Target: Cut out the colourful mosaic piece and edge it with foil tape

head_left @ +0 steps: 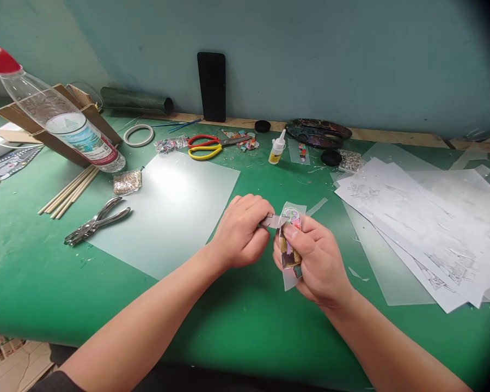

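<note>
My right hand is closed around a translucent plastic piece with a coloured drawing, its thumb pressed on the front. The piece stands upright, with green, pink, brown and black areas; its right edge is partly hidden by my fingers. My left hand is closed in a fist, back upward, just left of it. From that fist a narrow greyish strip reaches to the upper part of the drawing; I cannot tell whether it is tape or a blade. A thin clear offcut lies behind my right hand.
A frosted sheet lies left, beside a hole punch, sticks and a tilted bottle. Behind are scissors, a glue bottle and a leaning phone. Drawn papers cover the right.
</note>
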{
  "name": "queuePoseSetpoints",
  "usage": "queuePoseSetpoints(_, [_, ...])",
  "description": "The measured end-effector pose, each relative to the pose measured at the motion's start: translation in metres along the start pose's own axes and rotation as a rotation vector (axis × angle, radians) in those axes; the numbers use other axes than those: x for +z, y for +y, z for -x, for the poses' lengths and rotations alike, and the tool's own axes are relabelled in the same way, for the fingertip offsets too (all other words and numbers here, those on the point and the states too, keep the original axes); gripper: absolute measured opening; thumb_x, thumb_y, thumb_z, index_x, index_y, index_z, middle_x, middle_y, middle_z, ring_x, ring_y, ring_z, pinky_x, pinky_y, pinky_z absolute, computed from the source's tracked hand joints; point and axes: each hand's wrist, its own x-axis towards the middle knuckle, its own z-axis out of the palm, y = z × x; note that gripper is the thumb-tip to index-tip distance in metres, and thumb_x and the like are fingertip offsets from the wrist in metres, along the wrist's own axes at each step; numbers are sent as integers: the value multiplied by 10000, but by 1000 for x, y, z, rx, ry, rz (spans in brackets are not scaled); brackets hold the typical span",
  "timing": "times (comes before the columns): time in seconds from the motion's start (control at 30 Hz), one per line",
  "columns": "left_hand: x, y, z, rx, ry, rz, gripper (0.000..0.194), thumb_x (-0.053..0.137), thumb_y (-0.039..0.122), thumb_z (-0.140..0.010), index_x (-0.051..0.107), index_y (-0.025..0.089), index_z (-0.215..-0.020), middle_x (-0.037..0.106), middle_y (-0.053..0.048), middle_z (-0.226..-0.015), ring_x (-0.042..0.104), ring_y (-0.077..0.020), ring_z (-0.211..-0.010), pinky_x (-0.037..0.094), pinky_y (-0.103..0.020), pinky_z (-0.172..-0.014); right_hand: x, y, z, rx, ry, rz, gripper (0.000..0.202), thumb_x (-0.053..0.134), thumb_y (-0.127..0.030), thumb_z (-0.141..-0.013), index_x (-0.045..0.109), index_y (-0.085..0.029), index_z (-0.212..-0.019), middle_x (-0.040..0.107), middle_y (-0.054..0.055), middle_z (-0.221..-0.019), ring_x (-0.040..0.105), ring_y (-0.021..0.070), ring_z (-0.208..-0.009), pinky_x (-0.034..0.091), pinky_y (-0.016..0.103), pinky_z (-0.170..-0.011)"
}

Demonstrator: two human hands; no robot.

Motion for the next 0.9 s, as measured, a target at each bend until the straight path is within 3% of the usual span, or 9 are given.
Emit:
queuePoseSetpoints(0.17, [-10, -9, -8, -147, 132, 76, 104, 383, 136, -788, 407, 237, -790, 496, -22, -742, 438, -189, -687, 392, -352, -659, 6, 3, 3, 90, -80, 4, 357, 773, -427, -853, 569, -180, -695, 506, -45, -542, 402, 65, -430, 349, 189, -390])
queuePoseSetpoints(0.3, [-21, -12, -7, -208, 202, 224, 97, 435, 141, -798, 489, 219, -822, 506, -10, -758, 438, -162, -674, 400, -319, -632, 0, 2, -5, 20, 69, 36, 330, 799, -426, -834, 598, -183, -734, 531, -45, -588, 436, 70, -467, 389, 187, -413])
queuePoseSetpoints(0.43, [-29, 0, -6, -337, 38, 510, 99, 532, 250, -895, 612, 193, -907, 529, 4, -740, 447, -135, -637, 382, -290, -593, -11, 5, -11, -102, 143, 175, 306, 751, -447, -883, 623, -189, -777, 546, -39, -633, 465, 84, -522, 433, 202, -461])
queuePoseSetpoints(0.57, [-32, 11, -8, -449, -127, 621, 243, 564, 379, -958, 604, 186, -816, 452, 43, -608, 424, -113, -585, 359, -268, -569, -15, 9, -10, -184, 162, 298, 303, 688, -447, -933, 616, -190, -790, 550, -30, -666, 482, 95, -572, 435, 214, -502])
queuePoseSetpoints(0.8, [-36, 15, -13, -533, -212, 641, 242, 700, 363, -879, 675, 155, -759, 558, 19, -662, 439, -91, -588, 371, -246, -559, -13, 5, -13, -207, 102, 372, 295, 639, -419, -955, 597, -187, -777, 520, -35, -651, 436, 88, -540, 373, 214, -467])
queuePoseSetpoints(0.9, [-36, 12, -13, -574, -206, 650, 228, 701, 365, -870, 695, 159, -772, 529, 22, -614, 437, -97, -563, 360, -246, -529, -15, 8, -15, -179, 97, 369, 310, 656, -439, -944, 582, -188, -775, 498, -40, -644, 433, 91, -543, 378, 218, -471])
